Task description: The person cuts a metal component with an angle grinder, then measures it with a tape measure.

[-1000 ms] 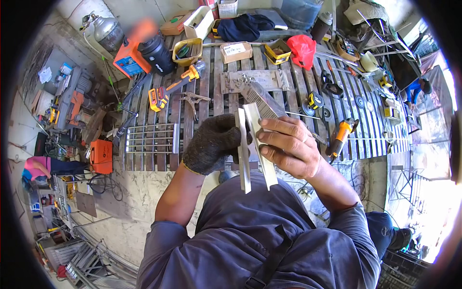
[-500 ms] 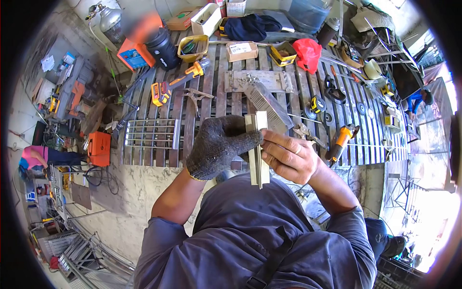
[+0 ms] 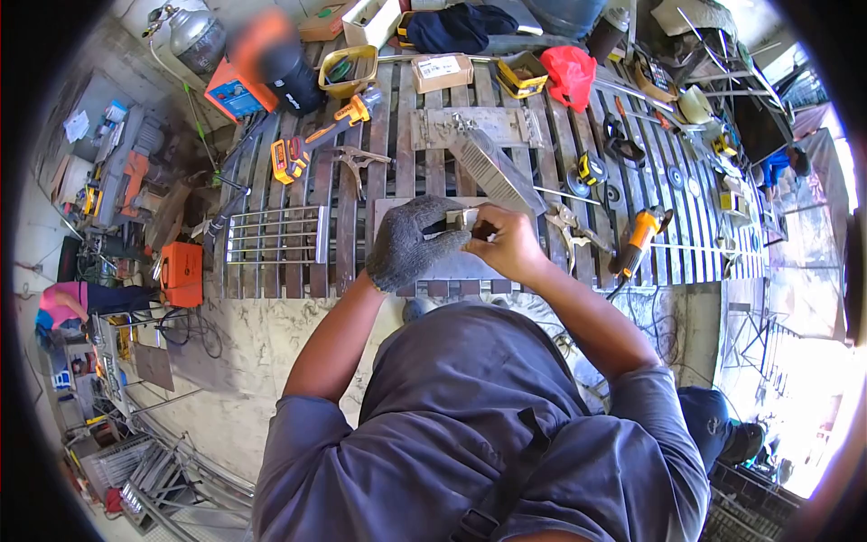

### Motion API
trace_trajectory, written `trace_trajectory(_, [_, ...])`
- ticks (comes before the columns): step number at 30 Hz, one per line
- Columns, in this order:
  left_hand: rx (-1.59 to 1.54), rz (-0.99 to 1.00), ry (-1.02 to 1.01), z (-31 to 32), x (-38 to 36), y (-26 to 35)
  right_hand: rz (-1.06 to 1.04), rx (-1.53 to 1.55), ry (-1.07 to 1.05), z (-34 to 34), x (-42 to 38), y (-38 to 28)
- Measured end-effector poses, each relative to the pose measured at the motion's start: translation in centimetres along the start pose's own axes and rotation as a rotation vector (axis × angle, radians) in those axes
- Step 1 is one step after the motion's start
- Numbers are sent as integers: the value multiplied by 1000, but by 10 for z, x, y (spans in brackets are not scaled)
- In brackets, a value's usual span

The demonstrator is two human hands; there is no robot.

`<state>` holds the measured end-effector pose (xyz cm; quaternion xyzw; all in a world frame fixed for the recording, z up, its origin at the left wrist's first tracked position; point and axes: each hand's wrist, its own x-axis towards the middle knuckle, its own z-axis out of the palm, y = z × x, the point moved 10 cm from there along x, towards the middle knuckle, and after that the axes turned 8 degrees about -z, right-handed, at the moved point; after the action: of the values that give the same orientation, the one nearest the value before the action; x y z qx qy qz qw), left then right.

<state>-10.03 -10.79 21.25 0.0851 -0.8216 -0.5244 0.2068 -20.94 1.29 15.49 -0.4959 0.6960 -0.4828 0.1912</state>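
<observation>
My left hand [image 3: 411, 246], in a dark grey knitted glove, grips a short pale metal profile [image 3: 464, 219] between thumb and fingers. The profile is seen nearly end-on, so most of its length is hidden. My bare right hand [image 3: 508, 242] has its fingers curled and pinched on the profile's right side. Beneath both hands a flat grey metal plate [image 3: 442, 269] lies on the slatted bench [image 3: 348, 244]. Just beyond, a long perforated metal strip [image 3: 495, 172] lies at a slant, one end on another flat plate [image 3: 429, 129].
Locking pliers [image 3: 361, 164], a cordless tool [image 3: 289, 161] and a barred metal grate [image 3: 275, 237] lie left. To the right are more clamp pliers [image 3: 567, 230], an orange angle grinder [image 3: 643, 239] and a tape measure [image 3: 591, 169]. A person in pink [image 3: 68, 303] is far left.
The profile has turned from upright, with its long side showing, to nearly end-on. Both hands moved slightly away from my body, uncovering the plate below. My right fingers have curled in.
</observation>
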Motion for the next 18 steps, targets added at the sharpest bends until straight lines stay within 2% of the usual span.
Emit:
trace_trajectory(4, [30,-36,16,25,-24,-74,130,100,2,58,-17,99])
trace_trajectory(6, [-17,-108,-3,39,-38,-118,114,68,-17,71,-23,108])
trace_trajectory(8, [55,-93,-10,47,-47,-130,85,153,39,89,-31,133])
trace_trajectory(11, [67,-111,16,52,-57,-148,24,79,15,93,-33,129])
trace_trajectory(15, [191,-112,19,48,-53,-147,-27,44,-8,93,-29,123])
trace_trajectory(18, [120,-121,22,44,-51,-136,-43,-2,-34,93,-27,124])
